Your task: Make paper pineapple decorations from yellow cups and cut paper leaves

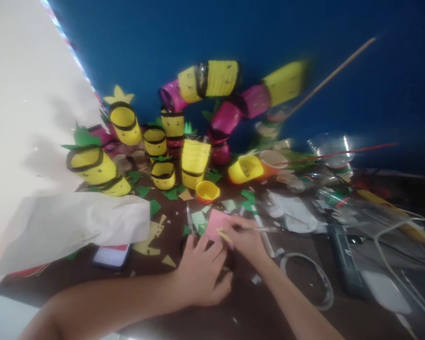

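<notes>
A square pink paper (216,225) lies on the dark table in front of me, with a small yellow piece (224,233) over its lower right part. My right hand (246,238) is closed at the pink paper's right edge, and a thin brush-like stick (265,229) juts out of it to the right. My left hand (203,271) lies palm down just below the paper, its fingers apart and the fingertips near the paper's lower edge. Scissors (189,218) point away from me just beyond the left fingers; their handles are hidden by that hand.
Yellow and pink decorated cups (194,163) stand along the blue wall. Green and cream scraps (147,245) litter the table. A phone (111,256) and white sheet (116,219) are at left; a power strip (343,259), coiled cable (327,295) and plastic bottles (335,198) at right.
</notes>
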`<state>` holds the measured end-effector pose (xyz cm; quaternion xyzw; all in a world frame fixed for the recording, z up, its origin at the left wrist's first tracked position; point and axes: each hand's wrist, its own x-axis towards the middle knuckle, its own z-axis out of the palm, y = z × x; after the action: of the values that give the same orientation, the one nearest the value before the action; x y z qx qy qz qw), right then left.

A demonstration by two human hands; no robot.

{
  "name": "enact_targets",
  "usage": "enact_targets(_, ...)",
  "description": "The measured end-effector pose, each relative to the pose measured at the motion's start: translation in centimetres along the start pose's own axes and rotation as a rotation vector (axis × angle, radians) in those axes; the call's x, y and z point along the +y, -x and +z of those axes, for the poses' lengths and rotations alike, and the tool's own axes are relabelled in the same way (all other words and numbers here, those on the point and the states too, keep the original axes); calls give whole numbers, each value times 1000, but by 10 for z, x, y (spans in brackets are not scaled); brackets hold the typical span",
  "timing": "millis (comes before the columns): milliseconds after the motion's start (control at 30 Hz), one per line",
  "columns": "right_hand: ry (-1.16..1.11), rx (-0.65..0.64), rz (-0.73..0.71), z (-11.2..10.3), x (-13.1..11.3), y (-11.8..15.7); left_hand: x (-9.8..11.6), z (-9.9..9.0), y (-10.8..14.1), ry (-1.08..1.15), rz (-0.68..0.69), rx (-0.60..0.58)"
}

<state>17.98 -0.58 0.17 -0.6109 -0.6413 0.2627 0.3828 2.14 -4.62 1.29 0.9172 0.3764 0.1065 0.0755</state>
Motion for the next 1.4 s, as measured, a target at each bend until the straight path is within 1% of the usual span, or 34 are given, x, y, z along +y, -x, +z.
enact_targets(333, 29, 10, -17, 0, -3, 1, -1, 0, 0, -12, 7, 19)
enact_targets(533, 66, 42, -38, 0, -2, 1, -1, 1, 0, -33, 3, 21)
enact_targets(833, 44, 20, -36, 0, -1, 1, -1, 0, 0, -14, 1, 6)
enact_targets(1400, 82, 29, -37, -1, -2, 1, 0, 2, 0, -20, -5, 17)
